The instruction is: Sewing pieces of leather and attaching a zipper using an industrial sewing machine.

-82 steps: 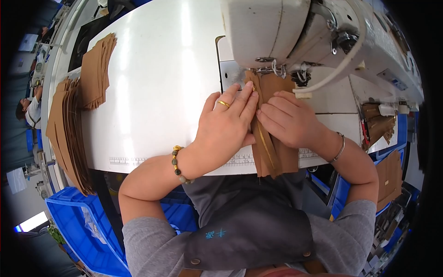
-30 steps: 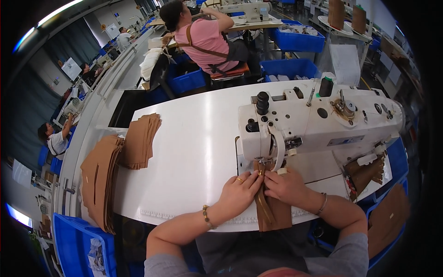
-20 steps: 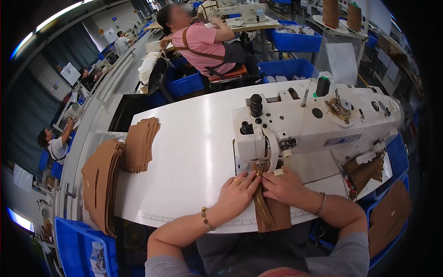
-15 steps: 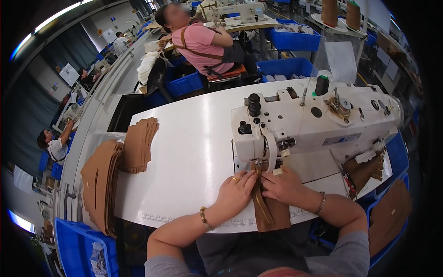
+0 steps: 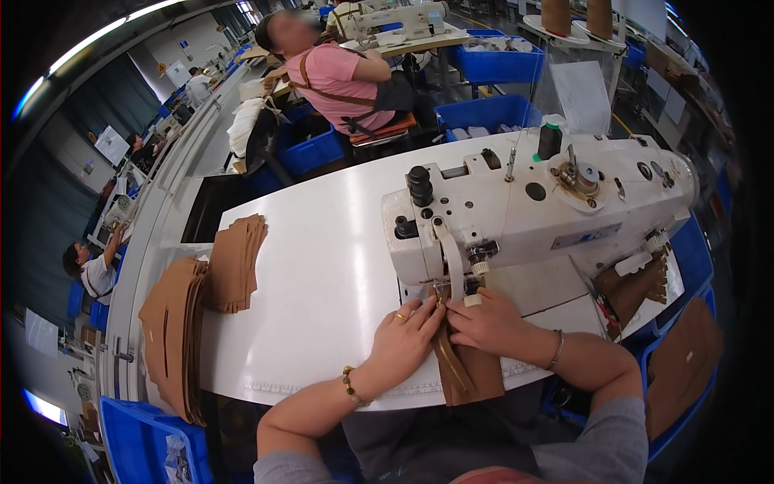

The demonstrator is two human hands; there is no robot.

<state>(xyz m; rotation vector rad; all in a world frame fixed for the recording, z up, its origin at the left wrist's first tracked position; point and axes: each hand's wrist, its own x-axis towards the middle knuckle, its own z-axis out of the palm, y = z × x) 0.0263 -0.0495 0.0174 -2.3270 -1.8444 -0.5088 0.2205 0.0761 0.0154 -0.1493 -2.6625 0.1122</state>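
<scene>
A white sewing machine (image 5: 516,218) stands across the right half of the table. Below its needle end lies a brown fabric piece (image 5: 488,375), along which runs a zipper (image 5: 455,367) with a brass-coloured line of teeth. The front end of both hangs toward my lap. My left hand (image 5: 403,335) pinches the zipper, fingertips close in front of the presser foot (image 5: 439,290). With curled fingers, my right hand (image 5: 486,327) holds the fabric down just right of the zipper. The fingertips of both hands almost meet. What lies under them is hidden.
Two stacks of brown fabric pieces, one larger (image 5: 173,331) and one smaller (image 5: 236,262), lie at the table's left. Blue bins (image 5: 153,440) flank the table. More brown pieces (image 5: 684,367) hang at the right. Beyond the table sits a co-worker in a pink shirt (image 5: 334,85).
The whole view has shifted slightly, so machine and hands appear farther left. Both hands keep their hold by the presser foot. The zipper's loose end curves a little more.
</scene>
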